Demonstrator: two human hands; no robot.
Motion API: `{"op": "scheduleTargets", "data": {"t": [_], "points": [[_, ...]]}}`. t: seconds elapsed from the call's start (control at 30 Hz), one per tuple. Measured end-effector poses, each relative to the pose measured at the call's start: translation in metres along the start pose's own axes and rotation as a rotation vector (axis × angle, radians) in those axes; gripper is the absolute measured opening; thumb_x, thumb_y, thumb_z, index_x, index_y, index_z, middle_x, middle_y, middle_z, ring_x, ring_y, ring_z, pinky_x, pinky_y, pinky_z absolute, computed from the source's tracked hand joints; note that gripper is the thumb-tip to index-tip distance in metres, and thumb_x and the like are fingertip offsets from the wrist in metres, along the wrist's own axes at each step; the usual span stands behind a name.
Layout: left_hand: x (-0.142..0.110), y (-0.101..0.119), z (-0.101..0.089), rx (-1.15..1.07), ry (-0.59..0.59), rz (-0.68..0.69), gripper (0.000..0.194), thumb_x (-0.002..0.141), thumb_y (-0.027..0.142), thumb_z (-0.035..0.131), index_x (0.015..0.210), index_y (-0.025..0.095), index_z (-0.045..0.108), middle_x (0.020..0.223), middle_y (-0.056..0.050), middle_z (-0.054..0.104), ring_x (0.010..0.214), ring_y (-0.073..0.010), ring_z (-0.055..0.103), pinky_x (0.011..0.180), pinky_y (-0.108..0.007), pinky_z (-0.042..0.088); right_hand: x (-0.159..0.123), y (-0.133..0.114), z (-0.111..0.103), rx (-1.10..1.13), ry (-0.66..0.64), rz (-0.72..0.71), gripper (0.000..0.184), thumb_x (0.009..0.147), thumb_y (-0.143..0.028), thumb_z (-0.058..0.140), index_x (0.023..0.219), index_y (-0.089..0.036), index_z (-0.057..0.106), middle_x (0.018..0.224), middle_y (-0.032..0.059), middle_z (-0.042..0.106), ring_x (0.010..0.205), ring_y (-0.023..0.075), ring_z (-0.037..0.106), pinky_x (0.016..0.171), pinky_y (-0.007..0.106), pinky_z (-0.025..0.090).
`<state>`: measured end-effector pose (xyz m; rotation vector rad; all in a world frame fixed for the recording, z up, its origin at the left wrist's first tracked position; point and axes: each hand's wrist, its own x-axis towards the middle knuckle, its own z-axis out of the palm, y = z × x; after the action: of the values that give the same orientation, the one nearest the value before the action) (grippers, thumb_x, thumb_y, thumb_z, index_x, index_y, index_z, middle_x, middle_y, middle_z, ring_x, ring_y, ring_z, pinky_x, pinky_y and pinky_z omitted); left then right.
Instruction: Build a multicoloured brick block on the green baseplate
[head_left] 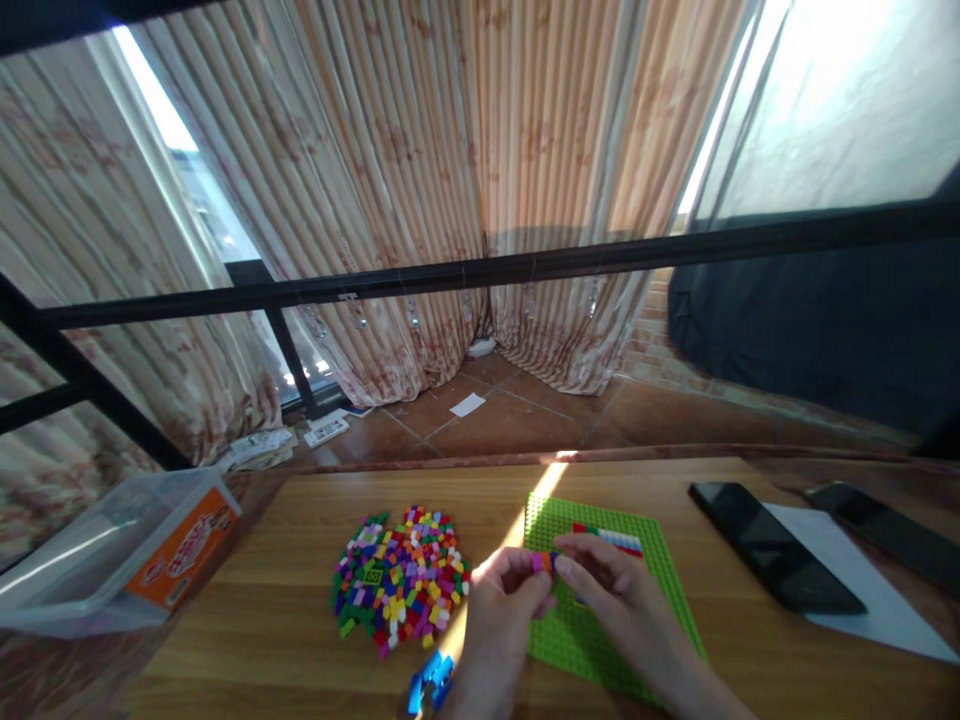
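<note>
Above the green baseplate (585, 640), my left hand (504, 610) pinches a small row of toy bricks (543, 562), pink and orange-red with a dark end. My right hand (611, 590) meets it from the other side, its thumb and fingers closed at the dark end. Behind my right fingers, rows of red, green and white bricks (619, 540) are fixed to the plate. A sliver of other bricks on the plate shows between my hands, mostly hidden. Left of my hands lies a pile of mixed coloured bricks (405, 580).
Several blue bricks (431, 682) lie near my left wrist. A clear plastic box (97, 550) with an orange label stands at the left. On the right, a black phone (776, 545) overlaps white paper (885, 600), with another dark device (885, 525) beyond. A dark rail (480, 273) crosses behind the table.
</note>
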<state>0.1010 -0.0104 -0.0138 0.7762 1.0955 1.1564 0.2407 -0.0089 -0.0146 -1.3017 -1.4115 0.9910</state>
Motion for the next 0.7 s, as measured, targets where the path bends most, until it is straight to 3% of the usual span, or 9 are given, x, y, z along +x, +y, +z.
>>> {"op": "scheduleTargets", "data": {"t": [0.13,0.33,0.53,0.7], "points": [[-0.002,0.004,0.002,0.002,-0.022,0.0,0.027,0.061,0.036,0.075,0.071,0.013,0.066,0.065,-0.002,0.061,0.057,-0.0099,0.052,0.054,-0.022,0.041,0.003,-0.005,0.01,0.13,-0.057,0.046,0.032,0.076,-0.05,0.061,0.072,-0.018,0.068,0.06,0.0008,0.062,0.057,0.0145,0.055,0.051,0.025,0.042],[-0.005,0.007,-0.004,0.136,-0.049,0.119,0.02,0.069,0.033,0.067,0.062,0.015,0.061,0.055,0.002,0.053,0.053,-0.0087,0.047,0.053,-0.021,0.037,0.002,-0.008,0.014,0.159,-0.1,0.053,0.031,0.076,-0.047,0.062,0.07,-0.018,0.071,0.053,-0.0016,0.056,0.05,0.0108,0.044,0.048,0.023,0.034],[-0.006,0.008,-0.012,0.0,-0.043,-0.026,0.027,0.064,0.039,0.07,0.063,0.015,0.058,0.057,0.001,0.054,0.052,-0.0081,0.045,0.052,-0.021,0.035,0.002,-0.013,0.025,0.202,-0.143,0.087,0.029,0.074,-0.045,0.064,0.064,-0.018,0.068,0.05,-0.0024,0.052,0.048,0.0106,0.043,0.047,0.023,0.033],[-0.005,0.006,-0.022,-0.074,-0.014,-0.083,0.038,0.06,0.049,0.073,0.067,0.014,0.06,0.062,0.0,0.058,0.053,-0.0081,0.048,0.054,-0.021,0.038,0.005,-0.006,0.037,0.304,-0.148,0.204,0.033,0.075,-0.048,0.061,0.061,-0.018,0.063,0.053,-0.002,0.054,0.05,0.0114,0.046,0.05,0.024,0.037]]}}
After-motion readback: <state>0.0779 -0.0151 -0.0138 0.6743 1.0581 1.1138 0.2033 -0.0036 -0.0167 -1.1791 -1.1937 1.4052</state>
